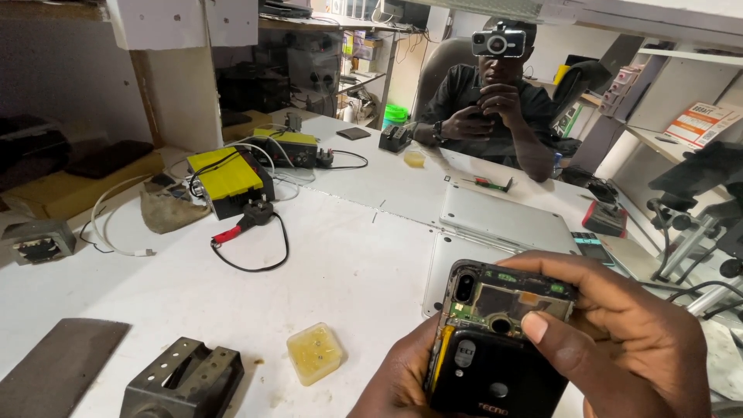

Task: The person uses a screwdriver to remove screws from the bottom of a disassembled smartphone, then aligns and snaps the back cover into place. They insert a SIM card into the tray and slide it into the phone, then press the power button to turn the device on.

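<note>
An opened black phone [495, 340] with its back cover partly lifted shows a green circuit board and camera module at its top. My left hand [395, 379] cups the phone from below at the lower middle. My right hand [627, 340] wraps over its right side, the thumb pressing on the black back cover. A mirror at the back of the bench reflects a person in a black shirt holding a phone.
On the white bench: a small yellowish plastic box [315, 353], a black metal holder [182, 383], a dark mat [54, 368], a yellow-and-black power unit [228, 179] with black and red cable [248, 232], a white cable [116, 232], a grey laptop [503, 220] and a microscope stand [696, 224] at right.
</note>
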